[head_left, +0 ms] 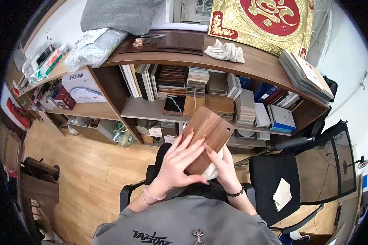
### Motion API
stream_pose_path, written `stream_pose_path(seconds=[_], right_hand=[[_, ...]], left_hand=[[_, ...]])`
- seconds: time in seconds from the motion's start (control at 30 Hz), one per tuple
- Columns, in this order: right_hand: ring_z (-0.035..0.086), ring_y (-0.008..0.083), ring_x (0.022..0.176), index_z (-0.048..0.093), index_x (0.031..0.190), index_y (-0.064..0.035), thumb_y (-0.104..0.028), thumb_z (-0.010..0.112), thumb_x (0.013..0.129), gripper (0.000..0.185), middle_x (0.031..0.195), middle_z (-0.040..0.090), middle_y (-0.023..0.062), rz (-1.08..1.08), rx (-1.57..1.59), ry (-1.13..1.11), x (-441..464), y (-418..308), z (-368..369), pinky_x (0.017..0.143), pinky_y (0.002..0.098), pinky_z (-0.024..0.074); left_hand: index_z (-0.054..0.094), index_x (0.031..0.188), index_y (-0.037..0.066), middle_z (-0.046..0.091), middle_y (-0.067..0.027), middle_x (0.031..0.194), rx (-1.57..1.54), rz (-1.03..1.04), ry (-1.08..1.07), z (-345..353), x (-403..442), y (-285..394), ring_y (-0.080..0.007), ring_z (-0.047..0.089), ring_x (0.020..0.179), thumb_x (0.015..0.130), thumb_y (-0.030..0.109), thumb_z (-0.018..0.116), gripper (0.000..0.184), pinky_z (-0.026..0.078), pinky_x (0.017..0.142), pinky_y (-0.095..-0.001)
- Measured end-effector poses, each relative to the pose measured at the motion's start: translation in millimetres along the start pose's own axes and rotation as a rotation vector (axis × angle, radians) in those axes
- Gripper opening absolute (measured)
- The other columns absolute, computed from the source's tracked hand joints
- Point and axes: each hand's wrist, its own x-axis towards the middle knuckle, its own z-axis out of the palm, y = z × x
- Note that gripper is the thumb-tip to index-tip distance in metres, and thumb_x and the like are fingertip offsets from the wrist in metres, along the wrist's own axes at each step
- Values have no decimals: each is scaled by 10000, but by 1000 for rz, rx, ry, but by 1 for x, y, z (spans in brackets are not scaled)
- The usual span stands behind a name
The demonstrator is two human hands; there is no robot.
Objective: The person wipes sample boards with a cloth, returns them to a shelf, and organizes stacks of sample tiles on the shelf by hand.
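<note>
Held: one brown board (213, 130), slanting lengthwise from lower left to upper right, directly under the flat-spread fingers of left hand (175, 163), clasped at lower right edge by right hand (225, 169).

Dark grey top (184, 216), black lower clothing (203, 189) and slim wrist jewellery.
Black script-like lettering (152, 236) and a silver-coloured metal fastener (198, 232) marked the top; the left hand (181, 158) had a pale pink bangle (154, 197) and a thin gold-toned bracelet (145, 200) at its wrist, the right hand (223, 165) a black beaded bracelet (234, 193).
</note>
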Motion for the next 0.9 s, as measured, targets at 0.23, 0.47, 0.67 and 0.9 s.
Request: stream_pose_path(seconds=[0.23,0.47,0.67,0.9], right_hand=[[485,153,1083,374,1269,-44,-156,583,862,471,1201,487,67,-43,192,116,3,4,7,920,310,404],[496,138,1044,369,1249,-20,-121,616,836,492,1155,512,51,16,-62,113,2,2,-14,864,290,434],[493,203,1098,487,1186,-33,-78,579,814,385,1214,500,98,-499,-487,367,10,-32,-16,898,340,420],[401,379,1201,537,1193,-95,-103,603,716,482,1293,455,153,-811,-1350,-48,14,-3,41,1000,429,324]], left_hand=[[304,1337,48,365,-132,1354,-718,-471,772,26,-10,14,-298,353,1257,789,530,552,771,230,1062,-433],[283,1318,60,365,-123,1329,-1860,-877,627,31,-18,3,-264,386,1223,939,432,311,532,349,1003,-405],[282,1318,56,363,-122,1333,-1891,-807,623,31,-17,3,-251,391,1220,940,424,313,529,353,1002,-411],[247,1341,41,351,-118,1346,-1610,-635,602,36,-7,18,-251,381,1228,942,434,281,561,327,1022,-404]])
